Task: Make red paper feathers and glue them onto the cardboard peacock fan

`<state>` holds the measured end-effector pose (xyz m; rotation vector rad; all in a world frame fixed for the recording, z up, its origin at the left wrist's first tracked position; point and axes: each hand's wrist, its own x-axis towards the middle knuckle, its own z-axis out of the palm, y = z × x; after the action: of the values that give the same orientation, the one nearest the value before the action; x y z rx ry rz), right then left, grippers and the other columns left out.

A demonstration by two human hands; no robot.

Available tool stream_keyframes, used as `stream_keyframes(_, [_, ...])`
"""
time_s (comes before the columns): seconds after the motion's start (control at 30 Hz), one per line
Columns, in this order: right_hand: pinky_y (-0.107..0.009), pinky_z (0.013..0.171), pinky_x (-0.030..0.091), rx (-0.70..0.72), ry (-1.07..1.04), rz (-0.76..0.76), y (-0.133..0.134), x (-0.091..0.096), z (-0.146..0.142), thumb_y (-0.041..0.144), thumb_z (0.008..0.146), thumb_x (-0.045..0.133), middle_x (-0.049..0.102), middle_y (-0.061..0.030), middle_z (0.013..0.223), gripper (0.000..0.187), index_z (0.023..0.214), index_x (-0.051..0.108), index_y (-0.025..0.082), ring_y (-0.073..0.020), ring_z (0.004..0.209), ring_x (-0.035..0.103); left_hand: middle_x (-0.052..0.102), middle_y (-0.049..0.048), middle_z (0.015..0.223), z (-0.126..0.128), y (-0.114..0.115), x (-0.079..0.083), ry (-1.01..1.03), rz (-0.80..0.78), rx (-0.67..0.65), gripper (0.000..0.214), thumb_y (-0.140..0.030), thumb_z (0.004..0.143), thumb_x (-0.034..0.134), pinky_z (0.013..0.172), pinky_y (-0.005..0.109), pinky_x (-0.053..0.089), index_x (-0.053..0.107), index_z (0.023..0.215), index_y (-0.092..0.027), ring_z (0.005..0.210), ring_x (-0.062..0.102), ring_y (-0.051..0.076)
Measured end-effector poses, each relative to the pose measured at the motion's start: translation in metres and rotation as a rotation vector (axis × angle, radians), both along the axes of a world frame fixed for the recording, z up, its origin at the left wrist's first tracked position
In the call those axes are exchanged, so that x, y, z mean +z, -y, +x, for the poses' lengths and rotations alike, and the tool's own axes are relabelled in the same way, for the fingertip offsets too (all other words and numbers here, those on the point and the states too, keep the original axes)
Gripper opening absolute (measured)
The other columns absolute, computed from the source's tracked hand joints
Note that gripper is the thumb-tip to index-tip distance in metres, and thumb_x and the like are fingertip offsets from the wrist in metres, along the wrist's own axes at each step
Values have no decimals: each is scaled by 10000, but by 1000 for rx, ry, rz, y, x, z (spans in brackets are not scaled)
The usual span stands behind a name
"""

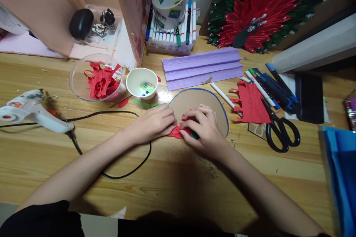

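My left hand (152,123) and my right hand (204,129) meet at the near edge of a round cardboard disc (200,102) with a blue outline. Both pinch a small piece of red crepe paper (175,132) against the disc's rim. Fingers of both hands are curled and pressed together on the paper. A bit of dark green shows under my right fingers.
A white glue gun (30,111) with a black cord (116,148) lies left. A clear bowl of red scraps (96,77), a paper cup (141,83), purple crepe paper (201,67), a red sheet (251,103), scissors (280,129), markers (271,83), a tape roll (169,2) and a red-green paper ornament (258,11) surround the disc.
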<state>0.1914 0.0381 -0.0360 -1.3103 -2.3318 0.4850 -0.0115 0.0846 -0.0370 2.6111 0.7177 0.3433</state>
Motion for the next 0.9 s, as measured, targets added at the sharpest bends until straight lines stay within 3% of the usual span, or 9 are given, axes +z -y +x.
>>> stream_keyframes(0.27, [-494, 988, 317, 137, 77, 15, -18, 6, -3, 262, 855, 532, 637, -73, 908, 199, 722, 664, 194, -244, 968, 447, 613, 72, 818, -1, 1, -3, 26, 28, -4, 235, -258, 921, 429, 678, 270, 418, 604, 829, -130, 755, 497, 166])
stream_keyframes(0.67, [-501, 975, 326, 162, 107, -33, -23, 11, -5, 261, 894, 470, 633, -82, 894, 257, 777, 687, 189, -249, 967, 444, 618, 80, 826, -2, 0, -4, 26, -3, 5, 228, -243, 913, 424, 709, 289, 433, 601, 820, -135, 763, 512, 172])
stream_keyframes(0.9, [-521, 1037, 265, 199, 154, -4, -24, 10, -7, 284, 897, 466, 625, -78, 923, 294, 720, 681, 192, -247, 1007, 443, 615, 76, 840, -3, 1, -5, 24, -7, 7, 238, -263, 919, 421, 704, 274, 423, 603, 832, -136, 774, 507, 168])
